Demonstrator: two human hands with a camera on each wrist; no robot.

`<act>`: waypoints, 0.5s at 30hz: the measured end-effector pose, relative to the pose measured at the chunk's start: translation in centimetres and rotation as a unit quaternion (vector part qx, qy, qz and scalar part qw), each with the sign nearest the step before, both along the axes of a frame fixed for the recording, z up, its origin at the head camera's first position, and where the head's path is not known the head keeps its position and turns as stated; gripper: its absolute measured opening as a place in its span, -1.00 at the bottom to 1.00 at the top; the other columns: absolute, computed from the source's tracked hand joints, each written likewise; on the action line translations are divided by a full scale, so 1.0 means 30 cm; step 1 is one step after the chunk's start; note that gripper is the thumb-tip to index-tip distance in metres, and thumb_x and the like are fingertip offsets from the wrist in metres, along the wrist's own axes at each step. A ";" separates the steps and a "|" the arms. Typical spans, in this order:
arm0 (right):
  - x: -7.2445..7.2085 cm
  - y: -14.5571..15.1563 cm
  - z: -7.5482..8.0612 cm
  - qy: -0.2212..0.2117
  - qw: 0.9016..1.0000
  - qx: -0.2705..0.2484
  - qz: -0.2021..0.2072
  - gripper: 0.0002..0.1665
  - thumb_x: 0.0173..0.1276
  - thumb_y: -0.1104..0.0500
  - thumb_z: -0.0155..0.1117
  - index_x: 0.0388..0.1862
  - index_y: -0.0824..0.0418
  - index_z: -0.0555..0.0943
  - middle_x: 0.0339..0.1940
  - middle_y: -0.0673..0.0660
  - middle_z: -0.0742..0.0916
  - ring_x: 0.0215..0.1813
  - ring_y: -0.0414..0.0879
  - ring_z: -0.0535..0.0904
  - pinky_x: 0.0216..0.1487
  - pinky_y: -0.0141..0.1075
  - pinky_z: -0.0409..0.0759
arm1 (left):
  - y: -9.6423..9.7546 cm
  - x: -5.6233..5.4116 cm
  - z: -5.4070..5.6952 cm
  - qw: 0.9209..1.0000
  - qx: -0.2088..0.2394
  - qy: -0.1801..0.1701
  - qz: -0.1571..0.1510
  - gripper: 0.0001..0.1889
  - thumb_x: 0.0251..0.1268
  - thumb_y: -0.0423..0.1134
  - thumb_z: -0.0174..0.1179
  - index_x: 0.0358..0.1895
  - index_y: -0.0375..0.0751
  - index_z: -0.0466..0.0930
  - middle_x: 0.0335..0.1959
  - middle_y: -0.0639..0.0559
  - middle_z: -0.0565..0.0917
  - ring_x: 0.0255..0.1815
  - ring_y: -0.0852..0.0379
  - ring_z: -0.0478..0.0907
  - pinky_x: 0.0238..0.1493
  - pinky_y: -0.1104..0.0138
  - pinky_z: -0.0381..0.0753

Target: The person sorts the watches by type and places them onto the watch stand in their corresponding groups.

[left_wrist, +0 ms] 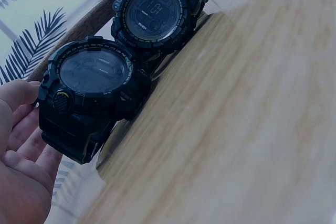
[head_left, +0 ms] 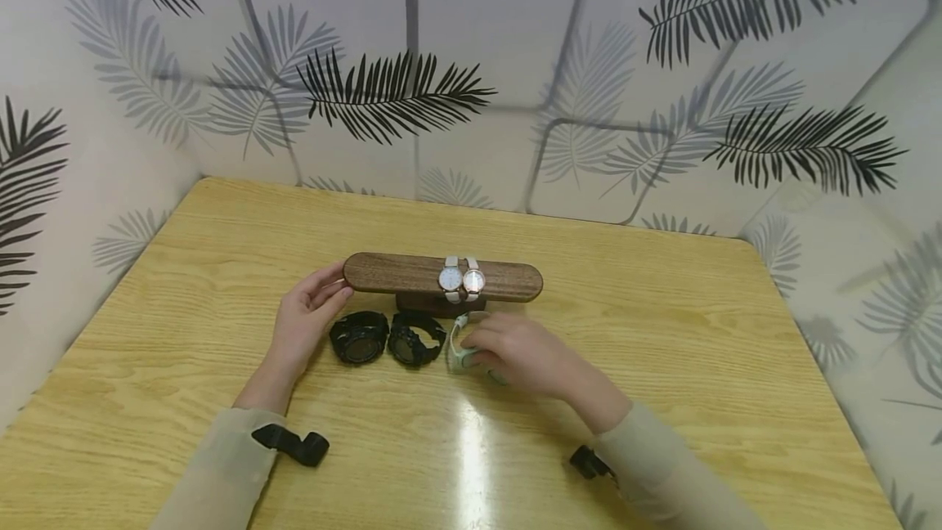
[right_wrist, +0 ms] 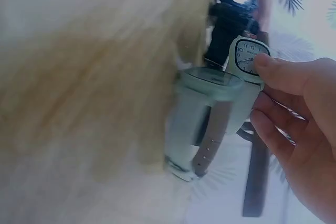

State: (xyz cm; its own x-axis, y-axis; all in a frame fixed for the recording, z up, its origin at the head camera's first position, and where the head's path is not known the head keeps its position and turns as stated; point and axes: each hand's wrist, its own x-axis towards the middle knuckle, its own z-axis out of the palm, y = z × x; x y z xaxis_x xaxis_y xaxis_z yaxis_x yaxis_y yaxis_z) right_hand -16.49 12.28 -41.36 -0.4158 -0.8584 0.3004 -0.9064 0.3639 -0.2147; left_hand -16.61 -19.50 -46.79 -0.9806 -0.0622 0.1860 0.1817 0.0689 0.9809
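Note:
A dark wooden watch stand [head_left: 383,272] carries two watches with white straps [head_left: 450,278] side by side on its bar. At the stand's left end, my left hand [head_left: 300,321] grips the bar between thumb and fingers. In front of it stand two black digital watches [left_wrist: 94,72], straps looped. My right hand [head_left: 526,354] pinches a pale green square-faced watch [right_wrist: 247,56], thumb over the dial's edge and fingers behind. Closer to the right wrist camera is another pale green watch [right_wrist: 191,114], mostly covered by the hand in the head view.
All this sits on a light wood-grain table [head_left: 662,334]. Behind it is a pale wall covering [head_left: 515,145] printed with dark and grey leaves. A black wrist mount [head_left: 294,444] is worn on the left sleeve, another [head_left: 589,462] on the right.

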 end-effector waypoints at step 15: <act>0.026 0.121 0.102 -0.136 0.986 -0.071 -0.059 -0.70 0.26 0.25 0.36 -0.01 0.18 0.65 -0.11 -0.01 0.70 -0.12 -0.22 0.59 -0.08 -0.29 0.61 | 0.000 0.000 0.001 1.000 0.005 -0.001 0.000 -0.48 0.34 -0.23 0.21 0.31 -0.34 0.38 0.20 -0.13 0.50 0.06 0.29 0.52 0.00 0.47 0.56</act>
State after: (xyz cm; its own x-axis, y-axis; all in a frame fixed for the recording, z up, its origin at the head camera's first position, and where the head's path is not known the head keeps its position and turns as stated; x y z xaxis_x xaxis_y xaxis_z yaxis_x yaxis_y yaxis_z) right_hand -15.70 15.90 -38.29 -0.5927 -0.7563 0.2770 -0.7607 0.4126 -0.5011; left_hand -16.60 -19.49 -46.76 -0.9809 -0.0631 0.1837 0.1801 0.0591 0.9819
